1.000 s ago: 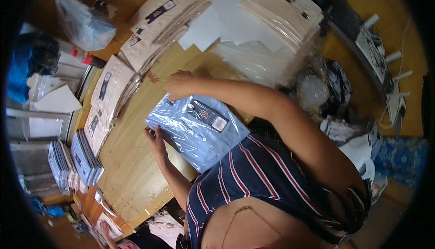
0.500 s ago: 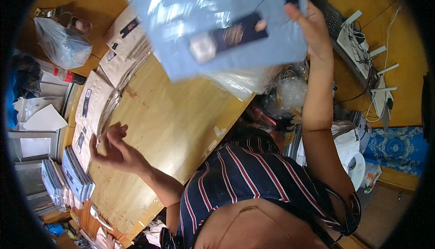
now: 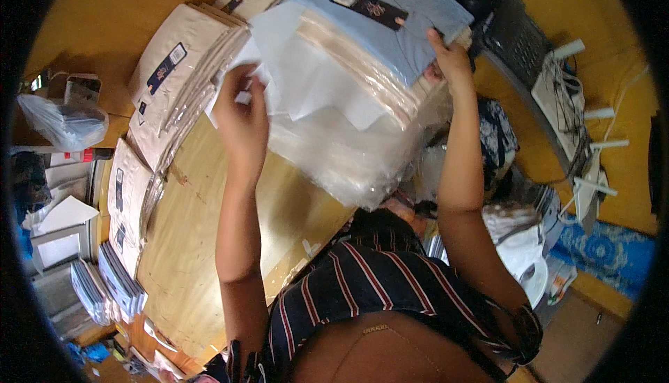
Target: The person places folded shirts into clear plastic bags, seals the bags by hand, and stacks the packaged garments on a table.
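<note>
At the far left edge of the wooden table (image 3: 209, 243) a clear plastic bag (image 3: 61, 124) sits slumped, and below it small stacks of flat packs (image 3: 118, 282) line the table's left edge. Further along that edge cream packed shirts (image 3: 132, 195) lie in a row, and a taller pile of cream packed shirts (image 3: 182, 62) stands at the far left corner. The left hand (image 3: 240, 115) is just right of that pile, its fingers curled shut on the edge of a loose white sheet (image 3: 306, 87). The sheet lies on top of a thick stack of clear plastic bags (image 3: 348, 139) near the middle of the far edge. On that stack rests the blue packed shirt (image 3: 401, 17), flat, with a dark tag near its top. The right hand (image 3: 449, 59) lies on the shirt's right edge, fingers spread fairly wide and pressing down on it; whether it grips the shirt I cannot tell. To the right, off the table, white cables and plugs (image 3: 575, 115) hang along an orange wall (image 3: 627, 69).
</note>
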